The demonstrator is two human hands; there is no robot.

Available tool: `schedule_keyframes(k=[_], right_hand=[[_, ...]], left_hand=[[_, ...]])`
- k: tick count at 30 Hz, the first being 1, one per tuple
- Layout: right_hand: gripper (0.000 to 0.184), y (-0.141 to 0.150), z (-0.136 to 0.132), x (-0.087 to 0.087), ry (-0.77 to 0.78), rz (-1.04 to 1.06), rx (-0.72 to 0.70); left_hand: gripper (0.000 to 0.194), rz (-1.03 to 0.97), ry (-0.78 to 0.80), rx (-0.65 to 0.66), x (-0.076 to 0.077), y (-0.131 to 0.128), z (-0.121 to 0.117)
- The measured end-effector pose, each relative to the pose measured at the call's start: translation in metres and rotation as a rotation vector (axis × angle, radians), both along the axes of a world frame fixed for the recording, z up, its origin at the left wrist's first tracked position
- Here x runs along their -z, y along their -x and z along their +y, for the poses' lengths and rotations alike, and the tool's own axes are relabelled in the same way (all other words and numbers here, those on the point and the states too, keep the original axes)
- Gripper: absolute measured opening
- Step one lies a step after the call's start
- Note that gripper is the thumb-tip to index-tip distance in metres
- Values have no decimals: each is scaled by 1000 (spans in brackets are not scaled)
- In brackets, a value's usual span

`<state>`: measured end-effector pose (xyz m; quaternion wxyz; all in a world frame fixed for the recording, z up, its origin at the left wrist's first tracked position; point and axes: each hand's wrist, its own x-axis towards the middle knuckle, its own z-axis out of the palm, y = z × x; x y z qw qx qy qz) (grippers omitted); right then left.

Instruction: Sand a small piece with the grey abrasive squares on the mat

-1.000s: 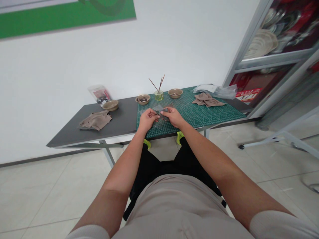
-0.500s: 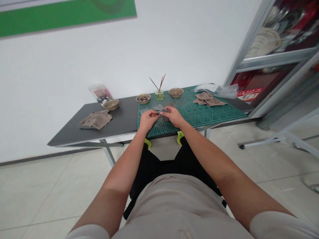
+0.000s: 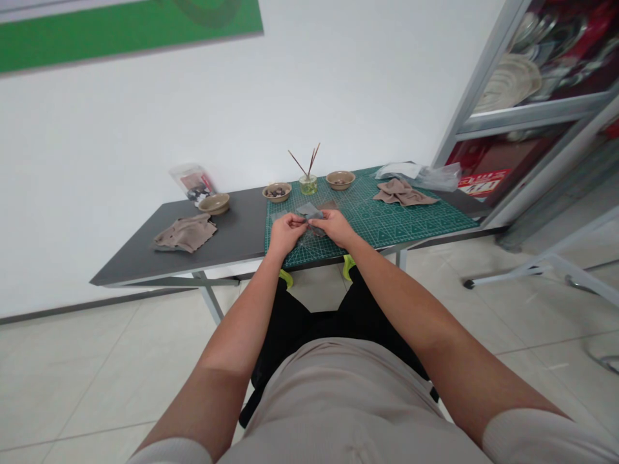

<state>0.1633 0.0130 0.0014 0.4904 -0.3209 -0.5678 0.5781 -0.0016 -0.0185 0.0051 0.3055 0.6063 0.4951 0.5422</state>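
Observation:
My left hand (image 3: 286,233) and my right hand (image 3: 334,227) meet over the front of a green cutting mat (image 3: 411,219). Between their pinched fingertips is a small thin grey piece (image 3: 309,210), perhaps film or cloth; its exact kind is too small to tell. Both hands are closed on it, thumbs close together. Clear plastic (image 3: 305,241) seems to lie on the mat beneath them. Just beyond stand a bowl of small dark pieces (image 3: 277,192), a glass jar with thin sticks (image 3: 308,185) and a second shallow bowl (image 3: 340,180).
Left on the dark table (image 3: 232,233) lie a brown cloth (image 3: 186,233), another bowl (image 3: 214,204) and a printed plastic bag (image 3: 192,180). At the right are a crumpled brown cloth (image 3: 403,193) and clear plastic packaging (image 3: 425,174). A white wall (image 3: 338,84) rises behind the table.
My fingertips have shifted slightly on the grey piece, and more of its upper part shows above them. The other things on the table stay where they were.

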Motion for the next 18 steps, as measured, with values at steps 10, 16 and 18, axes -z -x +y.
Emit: schedule_keyframes(k=[10,16,18], right_hand=[[24,-1,-1,-3,4,-18,-16],[24,-2,0,-1,-6,-32,-17],[23,-1,1,-1,-14,-28,-10]], left_hand=[[13,23,-12,22,-3,0,-3],[9,90,-50,32,-2,1,-1],[7,133,-71,38,-2,2,-1]])
